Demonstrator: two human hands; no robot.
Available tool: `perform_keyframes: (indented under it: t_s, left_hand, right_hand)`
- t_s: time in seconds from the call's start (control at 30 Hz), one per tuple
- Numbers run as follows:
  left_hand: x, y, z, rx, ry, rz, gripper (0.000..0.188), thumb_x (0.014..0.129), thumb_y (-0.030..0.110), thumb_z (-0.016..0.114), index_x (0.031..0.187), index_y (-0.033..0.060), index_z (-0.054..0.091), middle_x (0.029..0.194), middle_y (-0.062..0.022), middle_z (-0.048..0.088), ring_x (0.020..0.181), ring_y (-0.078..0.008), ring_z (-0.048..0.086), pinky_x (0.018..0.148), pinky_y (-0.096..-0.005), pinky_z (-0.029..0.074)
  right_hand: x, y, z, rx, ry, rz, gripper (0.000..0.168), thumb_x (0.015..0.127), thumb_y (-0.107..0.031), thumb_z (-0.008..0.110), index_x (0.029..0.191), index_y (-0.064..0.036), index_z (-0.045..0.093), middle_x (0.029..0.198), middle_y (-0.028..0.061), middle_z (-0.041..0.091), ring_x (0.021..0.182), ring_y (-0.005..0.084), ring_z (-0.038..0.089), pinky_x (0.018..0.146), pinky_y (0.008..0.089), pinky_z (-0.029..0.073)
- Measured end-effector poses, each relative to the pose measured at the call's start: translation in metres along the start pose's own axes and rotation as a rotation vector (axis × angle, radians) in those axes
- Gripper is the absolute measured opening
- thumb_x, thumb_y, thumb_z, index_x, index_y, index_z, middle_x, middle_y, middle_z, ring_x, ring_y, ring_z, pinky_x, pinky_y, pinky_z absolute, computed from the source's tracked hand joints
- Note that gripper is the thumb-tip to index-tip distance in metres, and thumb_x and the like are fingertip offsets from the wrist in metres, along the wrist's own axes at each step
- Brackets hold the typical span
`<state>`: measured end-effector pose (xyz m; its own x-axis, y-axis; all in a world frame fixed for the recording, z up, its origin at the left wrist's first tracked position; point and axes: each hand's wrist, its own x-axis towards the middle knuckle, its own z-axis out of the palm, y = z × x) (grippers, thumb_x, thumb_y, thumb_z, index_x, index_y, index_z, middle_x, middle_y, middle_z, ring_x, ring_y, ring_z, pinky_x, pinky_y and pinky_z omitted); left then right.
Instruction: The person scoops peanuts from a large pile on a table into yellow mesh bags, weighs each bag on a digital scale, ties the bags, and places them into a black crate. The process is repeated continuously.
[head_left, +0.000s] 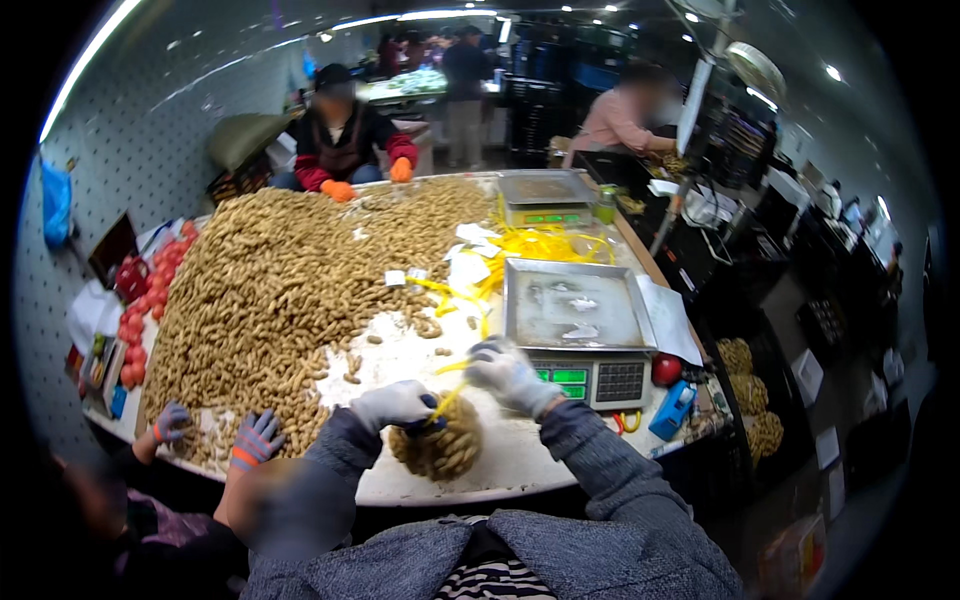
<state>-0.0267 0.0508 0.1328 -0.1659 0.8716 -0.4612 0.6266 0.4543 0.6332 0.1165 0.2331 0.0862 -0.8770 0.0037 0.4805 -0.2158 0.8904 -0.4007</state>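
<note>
My left hand, in a white work glove with dark fingertips, grips the gathered neck of a net bag full of peanuts. The bag rests on the white tabletop near its front edge. A yellow plastic strap runs from the bag's neck up toward my right hand, also gloved and somewhat blurred by motion. The fingers of that hand are closed around the strap. Just beyond it stands a digital scale with a bare metal pan and lit green displays.
A large heap of peanuts covers the left and far table. Yellow straps with white tags lie by a second scale. A tape dispenser sits at right. Co-workers' hands work at left and across.
</note>
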Motion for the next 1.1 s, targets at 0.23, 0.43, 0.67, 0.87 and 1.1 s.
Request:
perform_keyframes:
  t_s: [0.23, 0.43, 0.67, 0.87, 1.1]
  left_hand:
    - [-0.024, -0.081, 0.033, -0.707, 0.277, 0.553, 0.016, 0.090, 0.011, 0.047, 0.084, 0.0022, 0.059, 0.064, -0.0028, 0.057, 0.056, -0.0114, 0.054, 0.051, -0.0253, 0.042]
    - [-0.006, -0.045, 0.107, -1.805, 0.268, 0.461, 0.026, 0.094, 0.028, 0.040, 0.087, 0.0073, 0.055, 0.051, 0.0019, 0.043, 0.042, -0.0090, 0.042, 0.049, -0.0238, 0.041]
    - [0.029, -0.077, 0.116, -1.271, 0.070, -0.151, 0.008, 0.079, 0.010, 0.057, 0.081, 0.0034, 0.060, 0.062, -0.0030, 0.055, 0.049, -0.0133, 0.050, 0.045, -0.0260, 0.043]
    - [0.069, -0.115, 0.147, -0.724, 0.138, 0.156, 0.005, 0.075, 0.007, 0.060, 0.077, 0.0019, 0.061, 0.067, -0.0049, 0.058, 0.056, -0.0155, 0.056, 0.048, -0.0288, 0.046]
    - [0.037, -0.071, 0.150, -0.800, 0.416, 0.143, 0.014, 0.077, 0.012, 0.063, 0.080, -0.0015, 0.060, 0.064, -0.0049, 0.059, 0.052, -0.0157, 0.057, 0.044, -0.0280, 0.044]
  right_hand:
    - [-0.003, 0.012, 0.068, 0.458, -0.394, -0.103, 0.034, 0.090, -0.025, 0.052, 0.116, -0.002, 0.055, 0.108, 0.0095, 0.058, 0.099, 0.0215, 0.053, 0.090, 0.0310, 0.041]
    - [-0.067, -0.008, 0.152, 2.144, -0.457, 0.443, 0.027, 0.092, -0.019, 0.045, 0.112, -0.004, 0.054, 0.088, 0.0014, 0.054, 0.072, 0.0096, 0.049, 0.059, 0.0223, 0.041]
    - [-0.100, -0.037, 0.140, 1.467, -0.097, 0.762, 0.021, 0.091, -0.027, 0.050, 0.100, -0.009, 0.056, 0.071, -0.0019, 0.048, 0.058, 0.0084, 0.046, 0.052, 0.0216, 0.039]
    - [-0.085, -0.074, 0.088, 1.007, -0.097, 0.921, 0.022, 0.084, -0.005, 0.053, 0.106, -0.005, 0.055, 0.082, 0.0043, 0.058, 0.069, 0.0127, 0.055, 0.061, 0.0262, 0.047]
    - [-0.069, -0.078, 0.032, 0.907, 0.010, 1.061, 0.043, 0.078, 0.003, 0.060, 0.119, 0.000, 0.049, 0.092, 0.0110, 0.062, 0.072, 0.0161, 0.060, 0.064, 0.0258, 0.050]
